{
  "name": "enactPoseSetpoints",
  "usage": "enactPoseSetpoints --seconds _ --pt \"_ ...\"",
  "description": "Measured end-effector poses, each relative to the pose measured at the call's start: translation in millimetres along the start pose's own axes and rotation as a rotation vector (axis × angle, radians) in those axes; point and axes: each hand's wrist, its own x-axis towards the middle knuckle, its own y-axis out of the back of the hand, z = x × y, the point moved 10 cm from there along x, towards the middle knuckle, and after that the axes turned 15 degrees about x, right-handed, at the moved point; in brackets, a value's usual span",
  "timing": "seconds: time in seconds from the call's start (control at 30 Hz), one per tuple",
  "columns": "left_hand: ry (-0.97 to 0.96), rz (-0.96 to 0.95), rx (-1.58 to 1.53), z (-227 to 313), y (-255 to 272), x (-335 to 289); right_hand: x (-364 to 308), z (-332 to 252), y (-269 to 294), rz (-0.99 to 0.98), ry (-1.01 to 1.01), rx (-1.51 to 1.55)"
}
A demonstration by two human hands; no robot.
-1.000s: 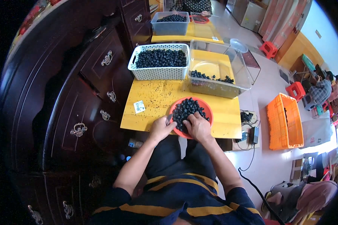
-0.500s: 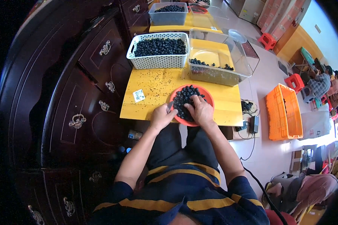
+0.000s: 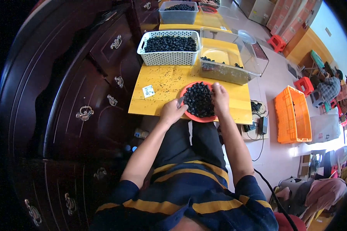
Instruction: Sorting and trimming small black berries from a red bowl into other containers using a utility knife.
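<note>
Head camera, looking down on the work: along the left runs a dark wooden cabinet (image 3: 69,88) with ornate metal handles. Next to it stands the yellow tabletop (image 3: 239,96), and near its left edge lies a small white printed square (image 3: 148,91), dark crumbs (image 3: 164,79) strewn beside it. At the far left corner I see a white perforated basket (image 3: 167,59) heaped with dark berries. The left hand (image 3: 172,111) rests against the left rim of a red bowl (image 3: 207,119), thumb over the edge; something thin and grey shows at its fingers, too small to make out. The bowl sits at the middle of the near edge, full of dark round berries (image 3: 198,101). Over its right rim the right hand (image 3: 220,99) is drawn narrow, thumb and fingertips close together; whether a berry is pinched there, I can't tell. Toward the far right corner stands a clear plastic tub (image 3: 229,75) with a few berries in it. Off the right edge, on the floor, an orange crate (image 3: 282,119) stands near a red stool (image 3: 304,85).
</note>
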Motion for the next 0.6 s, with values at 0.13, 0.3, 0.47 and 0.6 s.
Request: enactPoseSetpoints --seconds 0.13,0.3,0.47,0.6 --pt "0.023 -0.031 -0.013 0.3 1.2 -2.4 -14.0 39.2 -5.8 0.061 -0.569 0.998" --pt "0.011 0.002 -0.019 -1.0 -1.7 -1.5 -45.6 48.2 -3.8 0.341 -0.646 1.161" --pt "-0.037 0.085 0.008 -0.9 1.0 -2.0 -65.9 54.2 -16.5 0.219 -0.714 1.127" --pt "-0.052 0.065 0.015 -1.4 -8.3 4.5 -63.2 48.3 -15.0 0.049 -0.615 0.916"
